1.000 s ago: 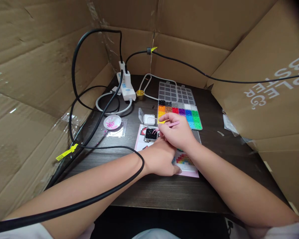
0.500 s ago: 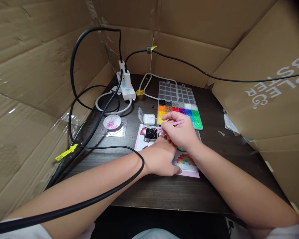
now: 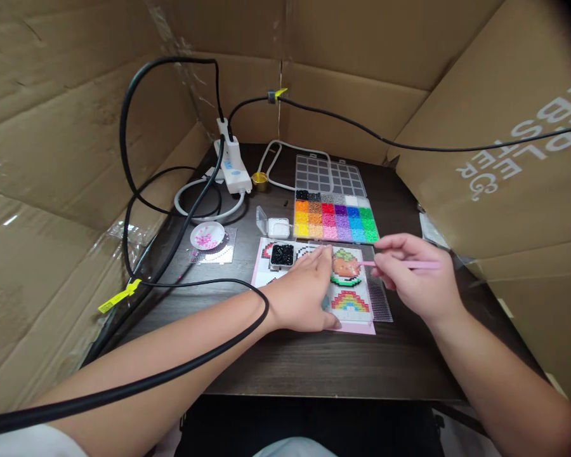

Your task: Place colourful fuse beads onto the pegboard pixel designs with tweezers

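Observation:
My right hand (image 3: 416, 279) pinches pink tweezers (image 3: 427, 264), whose tips point left at a printed orange-and-green picture. A clear pegboard (image 3: 381, 303) lies over the pattern sheet (image 3: 370, 327); green and black beads curve below that picture. Flat on the sheet rests my left hand (image 3: 304, 295), its fingers stretched forward and thumb apart, covering part of the printed patterns. Just left of its fingertips stands a small open box of black beads (image 3: 282, 255). Whether the tweezers grip a bead is too small to tell.
Behind the sheet lies an open bead case (image 3: 335, 219) sorted by colour. A small box of white beads (image 3: 278, 227) stands left of it. Further left are a dish of pink beads (image 3: 208, 235), a power strip (image 3: 235, 171) and a black cable (image 3: 261, 298) crossing my left forearm.
My right hand has carried the tweezers right, from the black bead box to the orange-and-green picture. My left hand stays on the sheet, now less covered. The view has shifted slightly.

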Available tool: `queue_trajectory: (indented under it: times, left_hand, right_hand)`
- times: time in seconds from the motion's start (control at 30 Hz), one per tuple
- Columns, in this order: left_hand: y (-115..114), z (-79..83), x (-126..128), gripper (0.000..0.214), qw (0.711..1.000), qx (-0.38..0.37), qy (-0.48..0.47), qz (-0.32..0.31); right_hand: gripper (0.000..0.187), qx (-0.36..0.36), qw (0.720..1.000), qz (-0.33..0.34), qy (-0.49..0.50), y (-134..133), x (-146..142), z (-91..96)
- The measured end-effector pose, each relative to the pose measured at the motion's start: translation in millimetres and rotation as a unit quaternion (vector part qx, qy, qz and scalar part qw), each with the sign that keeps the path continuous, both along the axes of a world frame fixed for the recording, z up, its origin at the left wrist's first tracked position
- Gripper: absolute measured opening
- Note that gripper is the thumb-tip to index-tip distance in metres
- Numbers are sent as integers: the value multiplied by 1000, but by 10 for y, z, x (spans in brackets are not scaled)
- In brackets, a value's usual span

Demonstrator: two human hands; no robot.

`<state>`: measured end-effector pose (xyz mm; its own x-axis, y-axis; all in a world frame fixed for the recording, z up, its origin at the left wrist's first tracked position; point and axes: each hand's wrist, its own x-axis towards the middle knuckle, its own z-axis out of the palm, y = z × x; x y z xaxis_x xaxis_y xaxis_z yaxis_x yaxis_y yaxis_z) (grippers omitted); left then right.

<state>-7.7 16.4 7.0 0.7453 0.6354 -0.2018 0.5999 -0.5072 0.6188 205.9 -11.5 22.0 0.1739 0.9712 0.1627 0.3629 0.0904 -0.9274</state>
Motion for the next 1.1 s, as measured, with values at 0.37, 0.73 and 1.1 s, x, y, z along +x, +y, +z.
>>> queue_trajectory:
  times: [0.37, 0.73, 1.1]
  left_hand:
    - [12, -49, 7, 127, 1000, -1, -18, 11]
    - [14, -65, 14, 126, 1000, 4, -7, 16]
    - [12, -69, 13, 125, 1000, 6, -18, 21]
  right_hand:
    - [8, -2, 997, -16, 76, -140, -40, -396]
    - [4, 33, 999, -6, 26, -149, -65, -406]
    - [5, 33, 999, -8, 1, -132, -71, -399]
